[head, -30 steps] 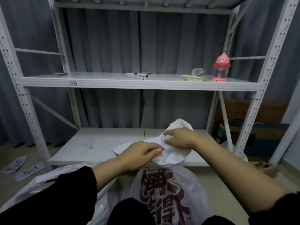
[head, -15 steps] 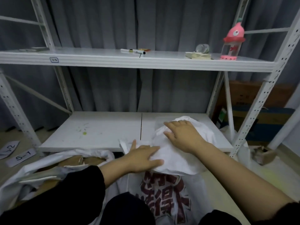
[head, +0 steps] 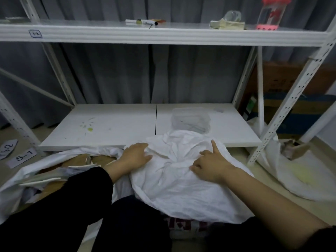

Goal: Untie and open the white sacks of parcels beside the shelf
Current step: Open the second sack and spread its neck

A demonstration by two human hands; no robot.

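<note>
A white woven sack (head: pixel 181 188) with red print low on its front stands in front of me, its loose top folded down toward the lower shelf board (head: pixel 112 124). My left hand (head: pixel 135 155) lies flat on the sack's left top edge, fingers spread. My right hand (head: pixel 209 163) rests on the crumpled cloth to the right, forefinger pointing up and the other fingers loosely bent. To the left lies a second white sack (head: pixel 21 179), open, with cardboard parcels (head: pixel 78 160) showing inside. A third white sack (head: pixel 294 175) lies on the floor at right.
White metal shelving (head: pixel 163 36) stands close ahead. A clear plastic tub (head: pixel 190 119) sits on the lower board behind the sack. Markers (head: pixel 141 21), a pink bottle (head: pixel 271 13) and a packet are on the upper board. Paper labels (head: pixel 21 157) lie on the floor at left.
The sack's top has been pushed down from a raised bunch to a flattened fold. Both hands moved lower and apart with it. The view tipped downward, revealing the open left sack and the tub.
</note>
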